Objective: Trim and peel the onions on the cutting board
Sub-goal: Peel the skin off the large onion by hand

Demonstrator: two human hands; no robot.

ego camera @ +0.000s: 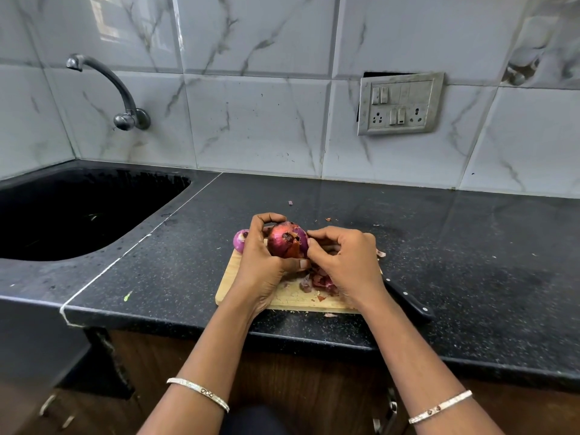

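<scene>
Peeling a red onion over the cutting board [292,298]

Left hand [262,262] fingers curl round the onion [287,241]; right hand [342,257] fingers pinch its skin, peels [317,282] lying below them

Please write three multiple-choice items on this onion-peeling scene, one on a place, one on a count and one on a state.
1. Where does the knife lie?
A. in the sink
B. on the counter at the right edge of the cutting board
C. in the right hand

2. How many onions show?
A. two
B. four
C. none

3. What state is the held onion in?
A. fully peeled
B. sliced
C. still partly in dry skin

Answers: 1 B, its black handle rests beside the board. 2 A, one in the left hand, a second onion behind it. 3 C, the right hand picks at papery skin.
</scene>
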